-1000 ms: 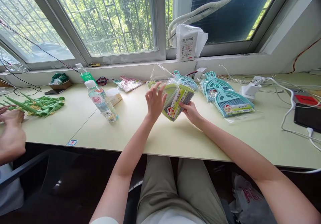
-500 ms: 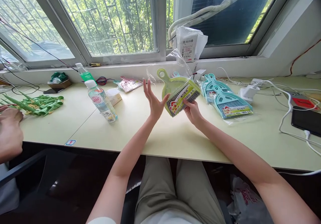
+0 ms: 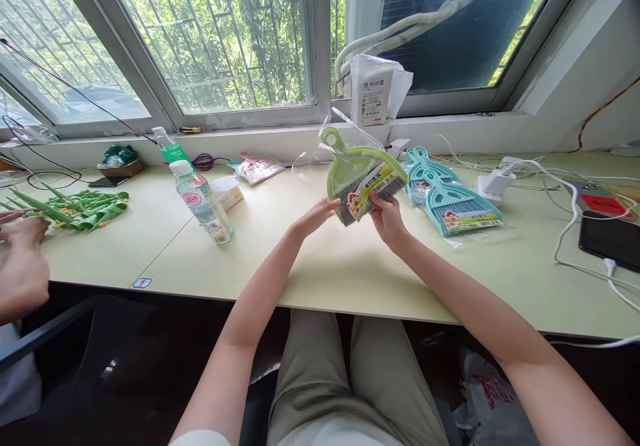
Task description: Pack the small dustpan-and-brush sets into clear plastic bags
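A green dustpan and brush set (image 3: 350, 173) with a printed card label is tilted above the table, partly in clear plastic. My right hand (image 3: 389, 221) grips its lower edge, thumb on the label and the other fingers behind. At the lower left corner of the dustpan is my left hand (image 3: 315, 217), fingers stretched out toward the edge; whether it presses there I cannot tell. To the right lies a blue dustpan and brush set (image 3: 463, 206) in clear wrapping, with another blue dustpan set (image 3: 425, 166) behind it.
A water bottle (image 3: 203, 203) and a tissue pack (image 3: 227, 193) stand left of my arm. Pink packaged goods (image 3: 259, 167) lie near the wall. A co-worker's hand (image 3: 23, 229) rests by green pieces (image 3: 75, 209) at far left. White cables, a plug (image 3: 493, 186) and a phone (image 3: 610, 239) lie right.
My left hand has turned and dropped from upright, spread fingers to the dustpan's lower left edge. The green set has shifted slightly right and up, and the clear plastic around its handle has moved.
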Available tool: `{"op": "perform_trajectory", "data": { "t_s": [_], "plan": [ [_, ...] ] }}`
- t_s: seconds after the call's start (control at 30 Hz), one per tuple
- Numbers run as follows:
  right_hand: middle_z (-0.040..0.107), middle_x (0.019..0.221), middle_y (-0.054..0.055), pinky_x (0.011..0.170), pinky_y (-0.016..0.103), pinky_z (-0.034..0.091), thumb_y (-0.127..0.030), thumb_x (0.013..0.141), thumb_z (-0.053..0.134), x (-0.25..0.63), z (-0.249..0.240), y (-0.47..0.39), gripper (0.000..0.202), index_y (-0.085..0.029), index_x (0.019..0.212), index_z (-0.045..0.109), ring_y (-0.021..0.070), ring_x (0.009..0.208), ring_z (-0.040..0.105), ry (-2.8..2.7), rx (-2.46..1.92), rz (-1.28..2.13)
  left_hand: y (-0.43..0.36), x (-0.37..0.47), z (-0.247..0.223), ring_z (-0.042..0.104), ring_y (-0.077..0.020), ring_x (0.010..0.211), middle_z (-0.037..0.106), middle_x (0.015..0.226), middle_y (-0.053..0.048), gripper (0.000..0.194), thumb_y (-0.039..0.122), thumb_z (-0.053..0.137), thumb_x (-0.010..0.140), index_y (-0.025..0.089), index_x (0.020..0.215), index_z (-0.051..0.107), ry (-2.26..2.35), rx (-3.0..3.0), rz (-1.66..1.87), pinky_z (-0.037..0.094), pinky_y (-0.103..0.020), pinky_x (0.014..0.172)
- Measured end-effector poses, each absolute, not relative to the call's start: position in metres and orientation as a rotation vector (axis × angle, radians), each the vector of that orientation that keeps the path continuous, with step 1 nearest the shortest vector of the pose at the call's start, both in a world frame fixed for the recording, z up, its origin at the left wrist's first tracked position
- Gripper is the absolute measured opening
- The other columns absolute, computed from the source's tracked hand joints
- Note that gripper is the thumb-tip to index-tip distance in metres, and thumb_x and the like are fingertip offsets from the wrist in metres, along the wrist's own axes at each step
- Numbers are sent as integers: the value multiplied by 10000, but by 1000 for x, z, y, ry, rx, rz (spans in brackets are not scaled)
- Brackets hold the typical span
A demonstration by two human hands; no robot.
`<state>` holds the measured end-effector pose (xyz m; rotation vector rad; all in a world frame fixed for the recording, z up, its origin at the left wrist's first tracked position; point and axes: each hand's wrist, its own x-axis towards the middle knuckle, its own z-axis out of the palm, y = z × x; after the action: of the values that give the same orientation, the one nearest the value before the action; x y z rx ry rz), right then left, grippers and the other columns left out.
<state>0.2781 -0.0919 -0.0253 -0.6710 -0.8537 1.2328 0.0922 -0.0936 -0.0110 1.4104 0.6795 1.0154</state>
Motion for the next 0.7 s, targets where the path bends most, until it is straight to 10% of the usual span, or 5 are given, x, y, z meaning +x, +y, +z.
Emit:
{"op": "perform_trajectory", "data": {
  "t_s": [0.2, 0.7],
  "plan": [
    [743, 1041, 68, 885, 428, 593, -298, 639, 815, 269, -29, -100, 304, -205, 894, 678, 295, 1112, 652, -896, -660, 1345, -97, 93, -4, 578, -269, 1249, 680, 1252, -88, 538, 530, 579, 872, 194, 1292, 602, 755, 1191, 1247, 444, -422, 1070],
    [755, 883, 23, 826, 356, 606, -221, 684, 752, 272, -33, -95, 301, -215, 975, 674, 224, 938, 705, -619, -761, 1182, -118, 170, -51, 539, -284, 1300, 683, 1243, -79, 466, 197, 814, 653, 197, 1099, 678, 668, 731, 1274, 391, -464, 1131]
  ]
}}
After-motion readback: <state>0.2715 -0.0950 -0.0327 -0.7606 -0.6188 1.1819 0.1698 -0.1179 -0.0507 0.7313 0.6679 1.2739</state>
